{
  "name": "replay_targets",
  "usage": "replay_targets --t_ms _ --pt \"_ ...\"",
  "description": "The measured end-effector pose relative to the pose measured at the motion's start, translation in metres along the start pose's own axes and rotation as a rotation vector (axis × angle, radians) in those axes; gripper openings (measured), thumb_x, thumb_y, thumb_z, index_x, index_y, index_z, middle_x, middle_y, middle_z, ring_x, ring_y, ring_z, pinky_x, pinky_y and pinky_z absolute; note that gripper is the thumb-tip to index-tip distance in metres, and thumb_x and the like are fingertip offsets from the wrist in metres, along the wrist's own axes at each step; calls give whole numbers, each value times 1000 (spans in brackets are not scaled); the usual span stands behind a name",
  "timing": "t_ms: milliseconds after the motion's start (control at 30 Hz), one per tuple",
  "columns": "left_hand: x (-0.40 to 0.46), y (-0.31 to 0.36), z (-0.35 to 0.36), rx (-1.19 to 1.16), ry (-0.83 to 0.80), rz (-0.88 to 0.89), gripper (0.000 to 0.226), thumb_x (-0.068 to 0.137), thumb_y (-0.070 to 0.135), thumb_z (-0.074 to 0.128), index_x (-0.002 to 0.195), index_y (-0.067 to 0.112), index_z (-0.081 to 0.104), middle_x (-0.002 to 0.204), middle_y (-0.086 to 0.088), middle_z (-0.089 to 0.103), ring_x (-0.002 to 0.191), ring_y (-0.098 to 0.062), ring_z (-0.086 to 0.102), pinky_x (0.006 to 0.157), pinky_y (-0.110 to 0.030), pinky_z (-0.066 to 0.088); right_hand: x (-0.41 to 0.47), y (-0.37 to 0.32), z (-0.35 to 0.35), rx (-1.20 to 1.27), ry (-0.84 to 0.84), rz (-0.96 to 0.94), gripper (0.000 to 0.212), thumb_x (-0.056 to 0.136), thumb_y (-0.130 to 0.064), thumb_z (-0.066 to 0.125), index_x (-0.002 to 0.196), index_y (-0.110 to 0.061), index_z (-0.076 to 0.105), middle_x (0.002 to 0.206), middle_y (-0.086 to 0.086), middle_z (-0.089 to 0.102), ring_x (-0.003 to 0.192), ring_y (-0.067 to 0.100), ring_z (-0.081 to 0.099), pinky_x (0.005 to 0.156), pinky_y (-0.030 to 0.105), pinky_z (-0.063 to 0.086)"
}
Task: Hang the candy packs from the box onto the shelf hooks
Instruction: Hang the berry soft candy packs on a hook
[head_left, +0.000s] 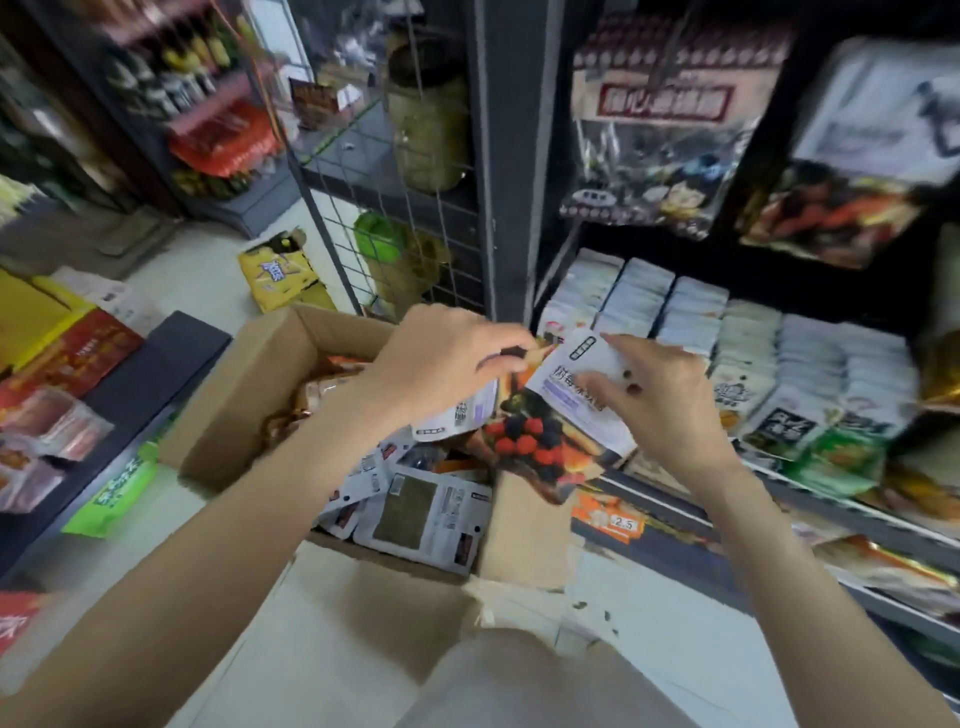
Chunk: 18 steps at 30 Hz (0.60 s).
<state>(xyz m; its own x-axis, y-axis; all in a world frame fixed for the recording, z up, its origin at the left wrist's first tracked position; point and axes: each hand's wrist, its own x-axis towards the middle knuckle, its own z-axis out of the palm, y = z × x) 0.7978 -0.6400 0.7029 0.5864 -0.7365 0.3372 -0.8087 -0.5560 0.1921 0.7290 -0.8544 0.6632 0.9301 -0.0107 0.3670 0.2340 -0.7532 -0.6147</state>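
**A:** ok so what's going on in the middle of the frame?

**B:** both hands are on packs above the open cardboard box (244, 395). The right hand (670, 410) has its fingers curled round a candy pack (550, 441) with berries printed on it, pinching the white top part. The left hand (441, 364) is gripping another pack (467, 413), a white one that's mostly hidden under the palm.

**A:** and the rest of the packs?

**B:** a loose pile of packs (426, 512) is lying in the box, lower centre, some face down with the labels showing. Box sits on the floor.

**A:** where's the shelf?

**B:** right side of the frame. Rows of hanging packs (810, 364) sit just behind the right hand, and bigger blurry bags (660, 140) hang in the upper right. A wire grid panel (395, 208) stands upper centre, a yellow carton (278, 275) on the floor to its left.
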Motion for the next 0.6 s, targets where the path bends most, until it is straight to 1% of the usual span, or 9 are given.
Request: replay_targets --t_ms 33,100,167,233,333,400,467,533,600 --pt "10 12 8 -5 -1 28 29 88 44 51 96 28 73 60 8 67 48 -9 61 41 -21 45 -6 12 -19 23 26 7 23 83 -29 70 87 -6 69 65 1 58 61 20 52 58 33 41" --pt "31 41 19 -39 33 88 28 87 44 52 97 28 74 68 8 70 56 -11 65 45 -23 49 -20 31 -57 74 94 40 18 85 -20 72 73 -13 62 64 -9 50 59 9 44 54 24 38" --pt "50 66 29 -40 79 115 29 85 45 55 97 26 73 74 8 72 60 -10 66 48 -20 48 -32 44 -93 57 168 50 29 86 -22 71 67 -18 50 60 -10 43 59 12 42 51 23 33" --pt "66 84 41 -100 96 26 26 82 40 66 100 22 71 80 6 73 65 -9 65 54 -19 46 -42 59 -125 67 237 68 32 87 -28 65 66 -9 51 61 2 49 59 20 47 52 31 35" --pt "82 113 61 -539 46 -299 25 76 18 79 98 22 66 86 7 70 76 -6 65 64 -21 49 -55 82 -163 122 330 115 27 90 -30 64 83 -4 66 73 7 61 65 22 56 55 36 43" --pt "96 136 69 -907 165 -486 23 76 11 78 90 24 65 80 11 72 76 -2 66 68 -17 51 -61 93 -180 185 367 183 19 91 -26 65 87 -8 66 76 5 64 65 11 58 54 26 44" --pt "112 153 72 -1210 283 -601 22 77 12 75 92 24 66 84 10 74 82 -7 70 77 -23 55 -64 101 -189 281 390 255 9 91 -22 65 89 -14 66 79 0 67 64 1 58 53 15 43" --pt "126 159 77 -1316 244 -621 23 75 24 72 97 24 66 92 9 74 91 -10 69 82 -25 54 -67 108 -192 316 448 299 8 91 -23 65 83 -21 64 72 -10 65 59 -2 55 51 13 41" --pt "136 164 89 -1279 85 -605 22 78 29 68 99 28 66 93 14 73 93 -8 67 80 -19 52 -68 116 -193 369 551 369 16 91 -23 65 77 -28 60 61 -18 62 55 -4 52 49 12 41"
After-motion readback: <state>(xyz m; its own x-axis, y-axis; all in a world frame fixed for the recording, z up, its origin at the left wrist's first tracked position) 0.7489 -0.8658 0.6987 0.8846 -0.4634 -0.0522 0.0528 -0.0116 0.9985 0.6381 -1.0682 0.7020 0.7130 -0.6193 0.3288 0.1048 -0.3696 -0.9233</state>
